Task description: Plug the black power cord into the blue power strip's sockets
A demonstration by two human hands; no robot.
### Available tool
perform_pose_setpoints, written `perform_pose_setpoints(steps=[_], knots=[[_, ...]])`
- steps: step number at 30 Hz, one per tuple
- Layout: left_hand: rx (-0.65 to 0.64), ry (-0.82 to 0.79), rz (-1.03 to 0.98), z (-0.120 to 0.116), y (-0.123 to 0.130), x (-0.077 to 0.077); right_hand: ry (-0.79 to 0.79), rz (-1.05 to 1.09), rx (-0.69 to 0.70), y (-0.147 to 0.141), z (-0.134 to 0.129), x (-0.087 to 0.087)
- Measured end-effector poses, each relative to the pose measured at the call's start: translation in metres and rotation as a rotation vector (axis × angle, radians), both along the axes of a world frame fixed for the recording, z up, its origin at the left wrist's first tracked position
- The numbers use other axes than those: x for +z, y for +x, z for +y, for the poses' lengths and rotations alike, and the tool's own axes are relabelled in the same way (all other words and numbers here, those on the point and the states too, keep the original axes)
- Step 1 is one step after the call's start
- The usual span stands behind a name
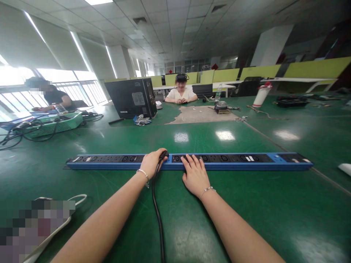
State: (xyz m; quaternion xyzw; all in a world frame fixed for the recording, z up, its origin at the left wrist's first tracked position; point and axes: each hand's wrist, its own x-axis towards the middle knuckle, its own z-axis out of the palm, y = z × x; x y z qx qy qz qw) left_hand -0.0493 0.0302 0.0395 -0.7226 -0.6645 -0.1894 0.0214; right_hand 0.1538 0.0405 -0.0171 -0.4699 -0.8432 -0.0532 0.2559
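Observation:
A long blue power strip (236, 166) with black sockets lies crosswise on the green table. My left hand (152, 162) is closed round a black plug (164, 155) at the strip, left of its middle. Whether the plug sits in a socket or just above one, I cannot tell. From the plug a black power cord (157, 208) runs down towards me. My right hand (196, 174) lies on the strip just right of the middle, its fingers spread over the sockets and holding nothing.
Behind the strip stands a black computer case (131, 98) with gloves (142, 120) beside it. A green basket (55, 124) of cables is at the left. A person (181, 91) sits opposite, another (52, 96) at far left. Nearest me at left lies a blurred-out object (35, 230) with a white cable.

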Motion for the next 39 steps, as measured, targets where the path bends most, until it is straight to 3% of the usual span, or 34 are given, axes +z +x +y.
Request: perform_pose_setpoints(steps=[7,13,18,20,23,27,29,34,39], knots=[[0.008,0.026,0.143,-0.002,0.015,0.004,-0.009,0.023,0.009,0.002,0.0,0.002],[-0.017,0.113,0.137,-0.007,0.014,-0.008,-0.022,0.079,-0.001,0.0,0.002,0.001],[-0.01,0.078,0.101,-0.007,0.012,-0.013,-0.034,0.089,-0.178,0.012,0.009,0.002],[-0.016,0.037,0.076,-0.005,0.012,-0.012,-0.046,0.067,-0.255,0.022,0.013,0.003],[-0.012,-0.014,0.001,-0.005,0.013,-0.011,-0.065,0.015,-0.244,0.035,0.017,0.004],[0.125,0.086,-0.232,-0.007,0.017,-0.006,-0.043,-0.021,-0.189,0.045,0.018,0.004],[0.152,0.156,-0.326,-0.006,0.024,0.001,-0.024,-0.04,-0.129,0.049,0.018,0.004],[-0.138,0.129,-0.185,0.008,0.06,0.01,0.003,0.024,-0.059,0.056,0.021,0.003],[-0.119,-0.005,-0.067,0.03,0.099,0.009,-0.026,0.083,0.001,0.062,0.023,0.004]])
